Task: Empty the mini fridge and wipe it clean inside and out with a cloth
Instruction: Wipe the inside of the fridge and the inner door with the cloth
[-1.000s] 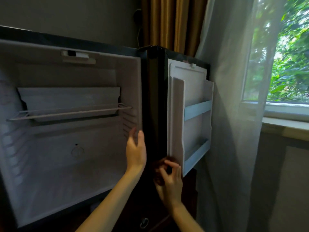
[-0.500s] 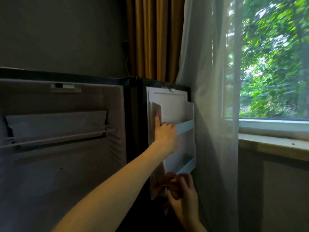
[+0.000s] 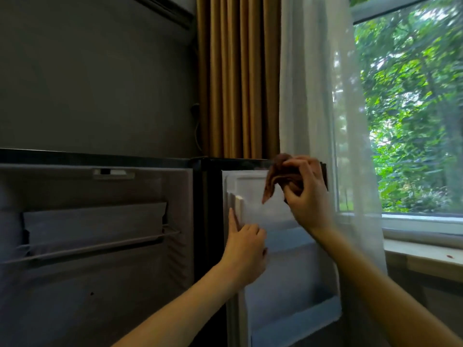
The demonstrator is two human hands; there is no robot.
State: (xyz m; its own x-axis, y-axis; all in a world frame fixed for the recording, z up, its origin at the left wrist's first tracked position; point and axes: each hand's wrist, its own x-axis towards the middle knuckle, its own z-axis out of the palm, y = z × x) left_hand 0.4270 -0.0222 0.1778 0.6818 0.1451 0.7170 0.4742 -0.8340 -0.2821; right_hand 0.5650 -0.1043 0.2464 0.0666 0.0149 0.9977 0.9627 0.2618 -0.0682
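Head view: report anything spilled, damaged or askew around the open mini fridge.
One thing: a small reddish-brown spot on the pale window sill, like a stain or crumb. The fridge door's liner and the wire shelf look intact, with nothing spilled.

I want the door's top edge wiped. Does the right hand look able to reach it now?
Probably yes: the right hand grips the cloth at the top edge of the door, nothing between them, and the left hand holds the door lower down.
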